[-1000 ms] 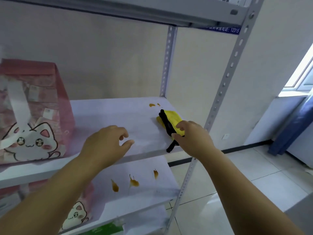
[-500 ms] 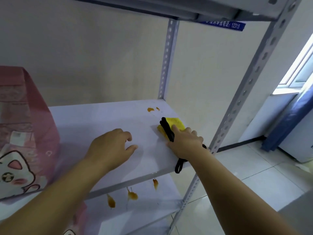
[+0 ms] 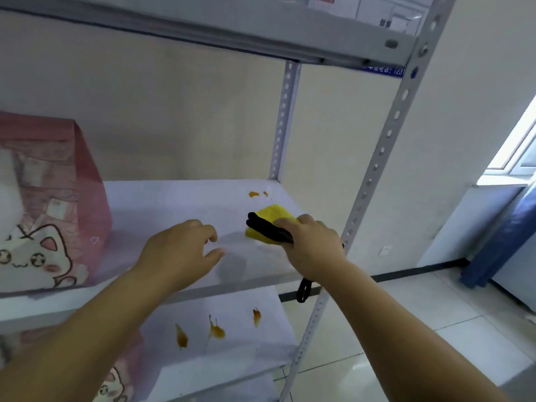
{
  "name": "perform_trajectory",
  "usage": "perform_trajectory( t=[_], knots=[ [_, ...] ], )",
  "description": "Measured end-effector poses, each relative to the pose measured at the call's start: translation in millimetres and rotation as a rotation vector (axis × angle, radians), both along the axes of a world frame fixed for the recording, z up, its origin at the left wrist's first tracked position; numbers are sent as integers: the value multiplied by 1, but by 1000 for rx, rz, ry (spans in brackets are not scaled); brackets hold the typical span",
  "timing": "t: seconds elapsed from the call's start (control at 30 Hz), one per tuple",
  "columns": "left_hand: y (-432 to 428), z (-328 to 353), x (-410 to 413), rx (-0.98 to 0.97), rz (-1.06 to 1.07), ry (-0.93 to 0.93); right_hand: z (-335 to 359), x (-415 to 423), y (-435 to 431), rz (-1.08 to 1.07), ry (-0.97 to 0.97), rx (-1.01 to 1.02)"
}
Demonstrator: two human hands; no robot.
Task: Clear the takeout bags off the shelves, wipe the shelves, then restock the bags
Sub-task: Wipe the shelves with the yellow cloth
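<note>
The person stands at a grey metal rack, and the job looks to be in its wiping stage, not far along. The right hand (image 3: 311, 246) presses a yellow cloth (image 3: 272, 217) with a black trim and loop onto the right end of the middle shelf (image 3: 174, 204), fingers curled down over the cloth and gripping it. Just beyond the cloth, near the back right corner, two small orange stains (image 3: 256, 194) remain on the white surface, so this shelf is judged not yet clean. The left hand (image 3: 181, 253) hovers over or rests lightly on the middle of the same shelf, holding nothing, its fingers loosely spread and slightly bent; whether the palm touches the surface cannot be told.

Clearing seems only partly done. A pink takeout bag with a cat drawing (image 3: 43, 204) stands on the left end of the middle shelf, well apart from the cloth, and the right half of that shelf is bare. On the lower shelf (image 3: 246, 352) three orange splashes (image 3: 216, 330) sit untouched, and another pink cat bag (image 3: 116, 378) shows at its left.

What seems left: the stains by the cloth, moving the remaining bags, wiping the lower shelf, then restocking
</note>
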State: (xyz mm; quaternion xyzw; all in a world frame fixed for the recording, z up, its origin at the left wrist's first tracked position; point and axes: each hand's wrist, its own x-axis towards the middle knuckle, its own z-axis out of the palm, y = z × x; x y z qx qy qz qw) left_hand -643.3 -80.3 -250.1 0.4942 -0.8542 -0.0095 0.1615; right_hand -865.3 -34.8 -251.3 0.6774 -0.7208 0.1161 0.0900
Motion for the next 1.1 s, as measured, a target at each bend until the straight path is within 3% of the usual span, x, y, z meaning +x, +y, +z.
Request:
perform_trajectory(
  t=[0.33, 0.57, 0.67, 0.9, 1.1],
  knots=[
    [77, 63, -3, -227, 43, 155, 75, -12, 79, 290, -1, -462],
    [112, 125, -4, -412, 10, 249, 132, -19, 106, 307, -56, -681],
    [116, 149, -7, -492, -31, 306, 154, -20, 111, 286, -100, -737],
    [97, 196, -14, -676, -120, 239, 197, -17, 109, 201, -161, -820],
    [80, 225, -18, -777, -160, 203, 236, -16, 98, 82, -174, -764]
  ],
)
